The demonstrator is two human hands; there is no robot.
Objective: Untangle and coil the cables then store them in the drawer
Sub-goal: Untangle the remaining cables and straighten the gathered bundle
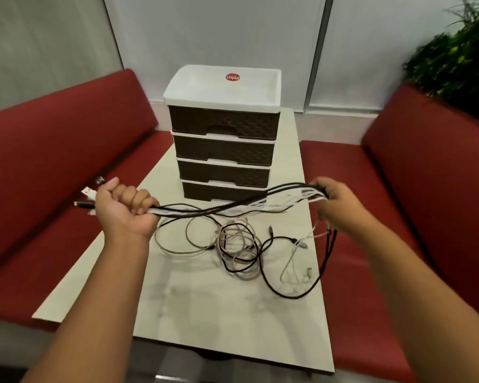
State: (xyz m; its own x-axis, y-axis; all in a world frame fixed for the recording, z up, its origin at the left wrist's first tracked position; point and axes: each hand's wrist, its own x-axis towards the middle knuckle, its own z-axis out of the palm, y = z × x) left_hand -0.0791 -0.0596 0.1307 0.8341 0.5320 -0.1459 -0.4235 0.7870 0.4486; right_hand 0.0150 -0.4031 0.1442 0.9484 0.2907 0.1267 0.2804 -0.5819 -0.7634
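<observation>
Left hand: the left hand (pixel 125 207), at centre left of the frame, is closed in a fist round one end of the cable bundle (pixel 233 207); plug ends (pixel 87 194) stick out past its far side.
Right hand: the right hand (pixel 333 201), at centre right, has its fingers curled round the other end of the bundle, with loose tails hanging below it toward the tabletop.
Cable bundle: several black and white cables run side by side between the two hands, raised above the tabletop (pixel 205 313) and sagging slightly in the middle.
Loose cables: a tangled heap of cables (pixel 238 252), black, white and beige, lies on the tabletop in the lower centre, below the held span.
Drawer unit: a four-drawer unit (pixel 223 145) with dark fronts and a white top stands at the far end of the tabletop, upper centre; all drawers appear closed.
Handling: the cables look light, limp and thin; they likely slide against each other and snag at loops and plugs.
Where to hold: near a plug end, judged the best place, so each cable can be drawn free and wound into a coil.
Surroundings: red bench seats (pixel 53 161) flank the tabletop; a plant (pixel 459 56) shows at upper right.
</observation>
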